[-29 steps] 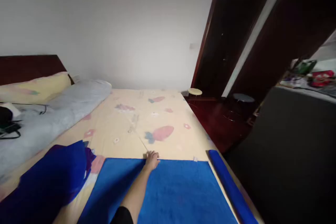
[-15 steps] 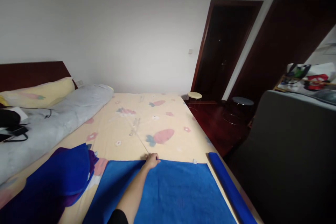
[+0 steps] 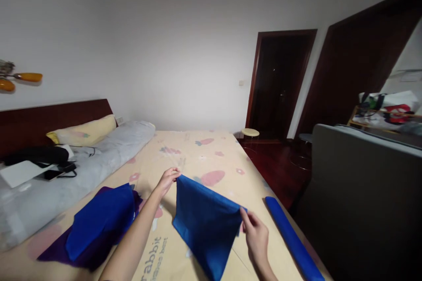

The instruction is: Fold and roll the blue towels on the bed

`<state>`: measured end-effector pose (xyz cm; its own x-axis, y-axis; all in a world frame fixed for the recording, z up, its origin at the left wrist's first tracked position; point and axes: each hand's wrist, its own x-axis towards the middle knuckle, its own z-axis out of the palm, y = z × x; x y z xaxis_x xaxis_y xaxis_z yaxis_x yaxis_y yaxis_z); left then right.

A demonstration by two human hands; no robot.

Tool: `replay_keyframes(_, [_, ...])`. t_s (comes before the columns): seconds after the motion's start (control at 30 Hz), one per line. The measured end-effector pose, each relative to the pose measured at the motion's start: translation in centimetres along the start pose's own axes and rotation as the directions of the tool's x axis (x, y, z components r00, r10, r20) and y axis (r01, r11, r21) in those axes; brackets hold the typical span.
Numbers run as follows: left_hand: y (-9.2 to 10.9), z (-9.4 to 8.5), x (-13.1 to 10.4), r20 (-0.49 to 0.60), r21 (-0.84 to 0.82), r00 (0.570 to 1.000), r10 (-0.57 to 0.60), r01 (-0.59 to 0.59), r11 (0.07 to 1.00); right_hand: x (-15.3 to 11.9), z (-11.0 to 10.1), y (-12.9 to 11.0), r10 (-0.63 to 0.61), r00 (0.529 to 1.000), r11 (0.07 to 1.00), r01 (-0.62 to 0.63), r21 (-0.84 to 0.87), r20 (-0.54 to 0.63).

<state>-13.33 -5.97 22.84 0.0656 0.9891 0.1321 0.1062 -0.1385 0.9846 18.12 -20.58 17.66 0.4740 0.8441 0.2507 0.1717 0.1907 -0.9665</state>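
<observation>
A blue towel (image 3: 207, 217) hangs stretched between my two hands, lifted above the bed. My left hand (image 3: 169, 180) pinches its upper left corner. Its upper right corner is pinched by my right hand (image 3: 255, 230), which sits lower and nearer to me. The lower part of the cloth tapers toward the bottom edge of the view. Left of my left forearm lies a loose pile of blue and purple cloths (image 3: 100, 217). Along the bed's right side rests a long rolled blue cloth (image 3: 292, 237).
The bed (image 3: 184, 149) has a cream sheet with carrot prints. On its left are a grey quilt (image 3: 108, 151), a yellow pillow (image 3: 85, 131) and black items with cords (image 3: 39, 156). A dark grey panel (image 3: 359, 193) stands on the right. Beyond the bed is a round stool (image 3: 250, 132).
The blue towel lay flat on the bed with one hand at its far edge; now it is raised and held by both hands. The view has tilted up and shifted left.
</observation>
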Motion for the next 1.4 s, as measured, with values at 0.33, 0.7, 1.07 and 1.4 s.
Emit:
replay_keyframes(0.33, [7.8,-3.3,-6.8,0.005,0.063,0.996,0.091,-0.092,0.994,8.4,-2.2,-8.1,-0.087,0.939,0.995,0.069,0.068,0.331])
replay_keyframes(0.7, [11.6,-4.8,-9.9,-0.048,0.236,0.988,0.147,-0.132,0.963,9.3,-2.9,-11.1,-0.180,0.855,0.978,0.210,-0.007,0.487])
replay_keyframes(1.07, [12.4,-5.8,-10.9,-0.038,0.348,0.987,0.157,-0.134,0.928,9.5,-3.1,-12.7,-0.263,0.800,0.914,0.385,-0.126,0.539])
replay_keyframes(1.4, [11.6,-6.1,-10.8,0.086,0.366,0.994,0.069,-0.096,0.926,10.5,-3.7,-12.6,-0.230,0.762,0.874,0.436,-0.216,0.606])
